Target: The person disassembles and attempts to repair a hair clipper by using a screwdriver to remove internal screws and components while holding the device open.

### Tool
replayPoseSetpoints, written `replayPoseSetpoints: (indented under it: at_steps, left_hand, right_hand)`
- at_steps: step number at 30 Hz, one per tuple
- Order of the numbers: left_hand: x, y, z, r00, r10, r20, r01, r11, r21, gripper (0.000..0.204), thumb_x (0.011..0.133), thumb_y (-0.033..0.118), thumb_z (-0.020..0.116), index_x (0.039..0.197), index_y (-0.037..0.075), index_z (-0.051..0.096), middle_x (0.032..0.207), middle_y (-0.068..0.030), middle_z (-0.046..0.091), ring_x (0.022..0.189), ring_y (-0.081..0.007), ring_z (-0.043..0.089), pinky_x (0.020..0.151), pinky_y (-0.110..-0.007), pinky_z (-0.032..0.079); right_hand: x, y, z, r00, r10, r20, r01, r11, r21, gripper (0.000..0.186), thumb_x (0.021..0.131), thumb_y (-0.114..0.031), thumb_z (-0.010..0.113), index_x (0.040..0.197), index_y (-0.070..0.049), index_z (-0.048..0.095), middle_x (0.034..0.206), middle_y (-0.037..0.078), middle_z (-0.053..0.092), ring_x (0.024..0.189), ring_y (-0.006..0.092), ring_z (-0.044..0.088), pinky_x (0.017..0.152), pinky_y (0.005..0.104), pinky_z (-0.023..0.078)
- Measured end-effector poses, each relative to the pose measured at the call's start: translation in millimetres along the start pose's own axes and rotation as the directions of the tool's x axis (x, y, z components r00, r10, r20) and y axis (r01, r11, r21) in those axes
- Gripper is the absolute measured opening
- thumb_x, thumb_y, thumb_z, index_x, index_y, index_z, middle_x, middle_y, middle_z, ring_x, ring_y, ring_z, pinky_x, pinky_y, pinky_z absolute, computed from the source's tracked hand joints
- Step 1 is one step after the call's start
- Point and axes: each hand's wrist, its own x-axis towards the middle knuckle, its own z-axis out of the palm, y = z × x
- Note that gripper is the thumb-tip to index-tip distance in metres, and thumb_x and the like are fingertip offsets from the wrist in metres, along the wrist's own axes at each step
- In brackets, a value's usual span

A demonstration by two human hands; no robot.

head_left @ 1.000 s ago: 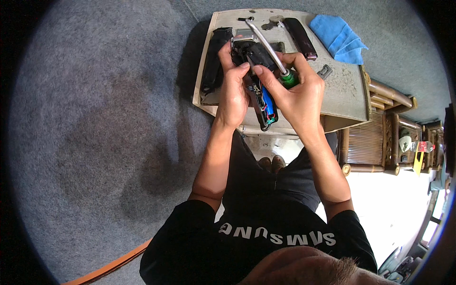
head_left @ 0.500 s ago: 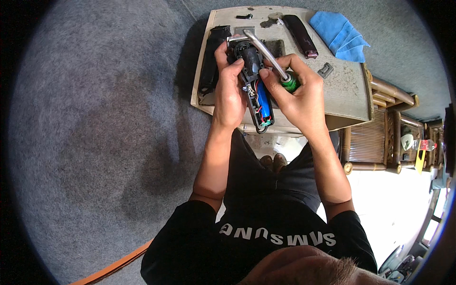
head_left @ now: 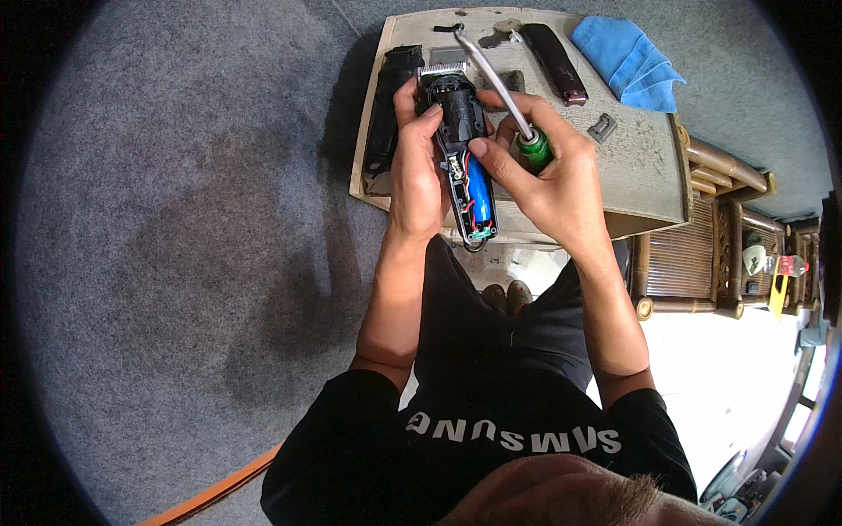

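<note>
Since a second ago the clipper (head_left: 462, 149) has come up and a little toward the far edge of the table (head_left: 645, 180), and the screwdriver (head_left: 504, 96) has swung so that its shaft now points up and away, its tip out over the table's far side instead of near the clipper body.

The left hand (head_left: 417, 171) is closed around the clipper's side, thumb across the front near the head. The right hand (head_left: 548, 175) is wrapped round the green screwdriver handle, while its thumb (head_left: 482, 153) presses on the clipper's open middle.

The risks, as I judge them: the clipper is held in the air above the table's near edge, gripped mainly from one side, so a slip of the left hand could drop it onto the table or the floor. The thumb pressing beside the bare wiring could tug a lead loose from the board. The screwdriver, pinched in the same hand that steadies the clipper, could twist out or jab the cell.

The clipper is black, its cover off, comb-toothed blade at the far end. Inside sit a blue cylindrical cell, a narrow circuit board and thin red wires near the tail end.

On the table lie a black shell (head_left: 386, 105), a dark red cover (head_left: 553, 61), a small grey part (head_left: 602, 128) and a blue cloth (head_left: 627, 61).
</note>
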Motion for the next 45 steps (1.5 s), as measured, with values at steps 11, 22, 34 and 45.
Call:
replayPoseSetpoints:
  at_steps: [11,22,34,45]
  left_hand:
    - [-2.7,7.1,3.1,1.000,0.009,-0.025,-0.003,0.976,0.217,0.063,0.094,0.014,0.063,0.148,0.005,0.032,0.109,-0.0075,0.058,0.092,-0.0134,0.057,0.083,-0.029,0.048]
    - [-5.9,8.8,7.2,0.999,0.033,-0.027,-0.025,0.970,0.241,0.061,0.098,0.011,0.067,0.147,0.004,0.031,0.113,-0.0085,0.062,0.096,-0.0137,0.063,0.083,-0.028,0.052]
    - [-3.3,6.8,6.1,0.996,0.091,0.008,-0.090,0.972,0.216,0.060,0.099,0.008,0.067,0.146,0.003,0.031,0.109,-0.0071,0.063,0.089,-0.0103,0.063,0.077,-0.025,0.052]
    - [-1.6,12.6,2.0,0.990,-0.071,0.119,0.070,0.997,0.017,0.050,0.103,0.027,0.037,0.149,0.009,0.036,0.126,-0.0145,0.060,0.109,-0.0221,0.066,0.085,-0.039,0.059]
  right_hand:
    - [0.7,1.5,-1.1,0.995,-0.098,0.028,0.099,0.995,-0.032,0.043,0.083,-0.012,0.084,0.122,-0.003,0.069,0.109,0.018,0.075,0.097,0.0340,0.076,0.082,0.0393,0.058]
    - [-1.2,-1.9,-3.6,0.995,-0.094,0.038,0.095,0.995,-0.024,0.049,0.079,-0.011,0.085,0.124,-0.003,0.067,0.111,0.018,0.073,0.100,0.0337,0.075,0.085,0.0394,0.058]
    - [-0.6,-0.5,-8.8,0.980,0.068,0.186,-0.098,0.983,0.154,0.052,0.081,-0.008,0.081,0.131,-0.004,0.066,0.113,0.017,0.074,0.103,0.0293,0.075,0.089,0.0382,0.057]
    - [2.1,4.7,-8.2,0.979,0.073,0.192,-0.099,0.987,0.130,0.058,0.082,-0.012,0.086,0.134,-0.002,0.064,0.117,0.018,0.073,0.107,0.0280,0.073,0.093,0.0372,0.055]
